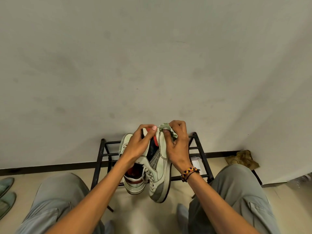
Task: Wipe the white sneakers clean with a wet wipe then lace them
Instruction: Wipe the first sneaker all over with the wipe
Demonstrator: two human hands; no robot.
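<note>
I hold one white sneaker (160, 169) up in front of me, toe pointing down toward me, heel up. My left hand (138, 144) grips its collar at the heel, thumb on the red lining. My right hand (177, 146) holds a crumpled greenish wet wipe (167, 129) and presses it against the heel side of that shoe. The second white sneaker (133, 181) sits behind and left of it on the rack, its laces showing, partly hidden by my left hand and forearm.
A low black metal shoe rack (200, 154) stands against the wall, with a white packet (196, 162) on its right side. A crumpled brown bag (243, 158) lies on the floor at right. Grey slippers (6, 195) lie at far left. My knees flank the shoes.
</note>
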